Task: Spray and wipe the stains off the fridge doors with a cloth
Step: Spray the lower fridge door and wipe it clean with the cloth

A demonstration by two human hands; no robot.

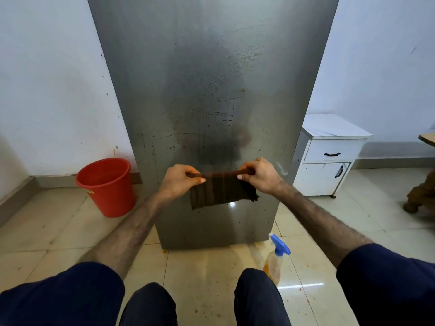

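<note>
Both your hands, left and right, pinch the cloth by its top edge, stretched flat just before the fridge. I'd fold it to a clean face, then wipe the dark specks in overlapping strokes. The sprayer stands on the floor by your right knee.

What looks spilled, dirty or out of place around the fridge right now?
An orange-tinted wet patch spreads over the floor tiles at the fridge door's foot, beside the spray bottle. Dark specks and smeared streaks remain on the door above the cloth. Orange spots mark the left wall.
</note>
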